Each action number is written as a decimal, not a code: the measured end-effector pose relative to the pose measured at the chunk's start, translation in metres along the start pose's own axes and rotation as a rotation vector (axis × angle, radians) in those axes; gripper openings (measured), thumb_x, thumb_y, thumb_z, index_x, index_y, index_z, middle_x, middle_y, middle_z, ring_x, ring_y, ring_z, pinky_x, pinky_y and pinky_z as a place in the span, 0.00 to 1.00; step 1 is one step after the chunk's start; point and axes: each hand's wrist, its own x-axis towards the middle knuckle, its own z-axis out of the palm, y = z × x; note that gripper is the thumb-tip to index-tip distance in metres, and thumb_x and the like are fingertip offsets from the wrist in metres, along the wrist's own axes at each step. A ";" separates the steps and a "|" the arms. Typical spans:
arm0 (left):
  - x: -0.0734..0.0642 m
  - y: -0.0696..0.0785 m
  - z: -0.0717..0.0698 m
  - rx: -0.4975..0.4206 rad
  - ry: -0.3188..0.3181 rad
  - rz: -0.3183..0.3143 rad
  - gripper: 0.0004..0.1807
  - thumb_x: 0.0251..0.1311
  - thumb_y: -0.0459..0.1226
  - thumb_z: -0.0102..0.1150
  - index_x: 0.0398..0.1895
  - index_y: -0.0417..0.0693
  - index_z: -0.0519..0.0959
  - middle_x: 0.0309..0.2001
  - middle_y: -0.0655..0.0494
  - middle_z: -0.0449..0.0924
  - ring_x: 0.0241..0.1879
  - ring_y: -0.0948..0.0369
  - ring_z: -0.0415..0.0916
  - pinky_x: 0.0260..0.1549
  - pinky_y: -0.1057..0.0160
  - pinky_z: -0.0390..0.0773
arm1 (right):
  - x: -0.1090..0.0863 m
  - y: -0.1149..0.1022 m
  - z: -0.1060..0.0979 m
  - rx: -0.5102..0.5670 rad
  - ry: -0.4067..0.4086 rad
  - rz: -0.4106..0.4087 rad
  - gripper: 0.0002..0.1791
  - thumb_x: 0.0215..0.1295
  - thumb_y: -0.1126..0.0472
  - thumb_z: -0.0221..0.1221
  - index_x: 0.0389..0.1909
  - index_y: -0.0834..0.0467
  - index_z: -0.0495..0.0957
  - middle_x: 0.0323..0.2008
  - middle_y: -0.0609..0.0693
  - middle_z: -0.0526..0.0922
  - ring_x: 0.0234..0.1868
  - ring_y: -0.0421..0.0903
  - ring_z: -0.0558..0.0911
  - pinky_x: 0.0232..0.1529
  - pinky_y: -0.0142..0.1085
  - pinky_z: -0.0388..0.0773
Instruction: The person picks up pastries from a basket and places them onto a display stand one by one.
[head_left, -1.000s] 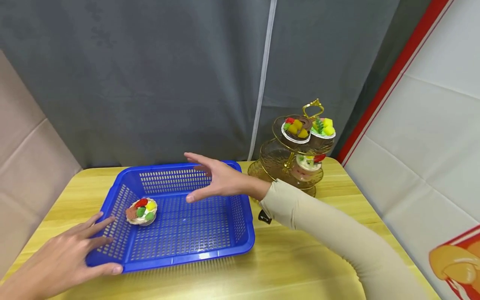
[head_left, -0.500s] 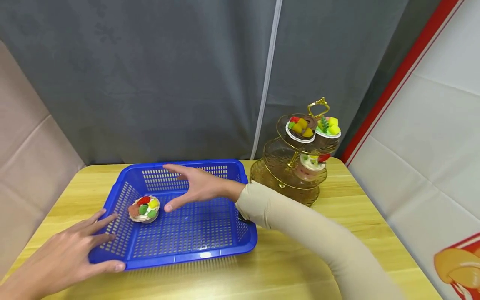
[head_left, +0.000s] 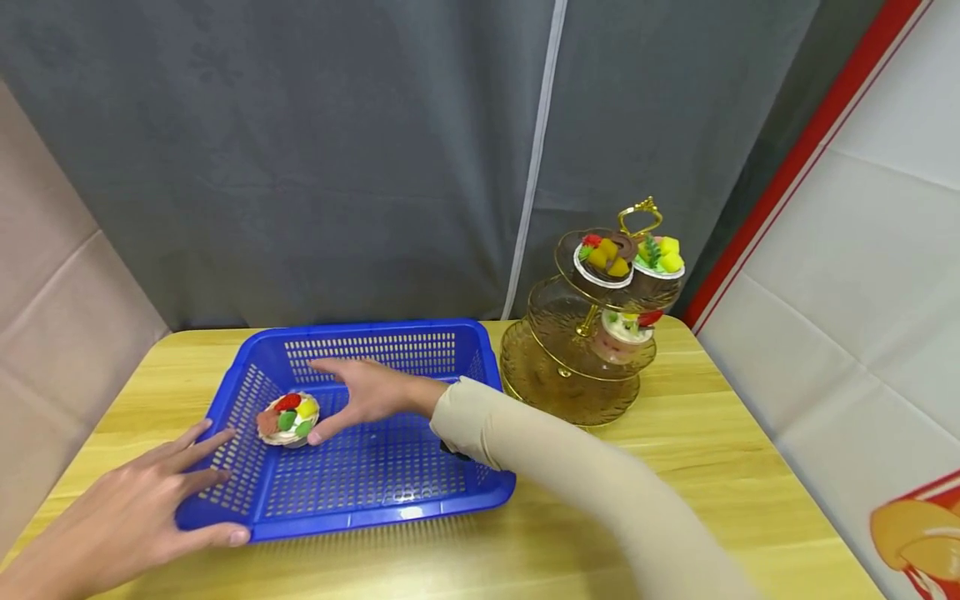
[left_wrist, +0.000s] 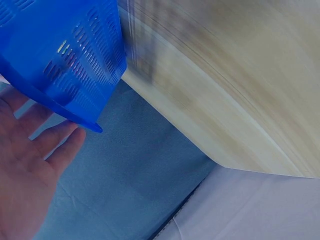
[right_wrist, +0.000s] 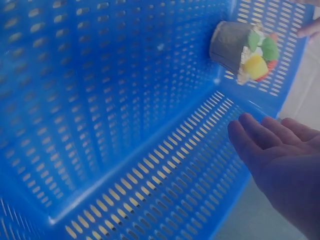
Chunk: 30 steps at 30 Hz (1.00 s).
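Observation:
A fake cupcake [head_left: 287, 421] topped with red, yellow, green and brown pieces stands at the left end inside a blue plastic basket [head_left: 352, 521]. My left hand [head_left: 146, 504] rests with spread, fairly straight fingers on the basket's left rim, thumb at the near corner; the left wrist view shows those fingers [left_wrist: 55, 137] at the rim from outside. Inside the basket, my right hand [head_left: 367, 393] holds nothing, thumb and fingers wide apart, thumb tip right beside the cupcake. In the right wrist view the cupcake's grey cup [right_wrist: 229, 45] sits beyond the fingertips.
To the basket's right stands a gold-rimmed tiered stand [head_left: 570, 396]. Two cupcakes sit on its top tier, one a chocolate cupcake [head_left: 602, 262], and a pink-based cupcake [head_left: 626, 337] on the middle tier. A grey curtain [head_left: 360, 167] hangs behind the wooden table [head_left: 675, 467].
My right hand has moved left and down into the basket, from its right part to beside the cupcake. The left hand stays on the rim. The view has shifted slightly.

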 end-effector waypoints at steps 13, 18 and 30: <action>0.000 0.001 0.004 -0.015 0.031 0.006 0.42 0.38 0.75 0.62 0.38 0.49 0.89 0.62 0.40 0.76 0.60 0.31 0.69 0.43 0.31 0.76 | 0.022 -0.001 0.022 -0.143 0.027 0.046 0.55 0.53 0.40 0.72 0.77 0.55 0.56 0.74 0.46 0.63 0.72 0.37 0.62 0.68 0.25 0.57; 0.002 0.002 0.002 -0.023 0.071 0.030 0.42 0.38 0.74 0.63 0.37 0.48 0.89 0.61 0.40 0.77 0.59 0.32 0.70 0.42 0.32 0.77 | 0.030 -0.004 0.028 -0.182 0.019 0.091 0.55 0.53 0.39 0.71 0.77 0.53 0.57 0.73 0.43 0.64 0.71 0.36 0.63 0.68 0.24 0.58; -0.002 0.000 0.004 -0.034 0.087 0.034 0.41 0.38 0.73 0.65 0.36 0.47 0.89 0.60 0.39 0.78 0.58 0.32 0.72 0.40 0.33 0.78 | 0.039 -0.003 0.047 -0.171 -0.008 0.106 0.49 0.54 0.42 0.72 0.74 0.52 0.61 0.64 0.41 0.74 0.60 0.33 0.73 0.58 0.20 0.64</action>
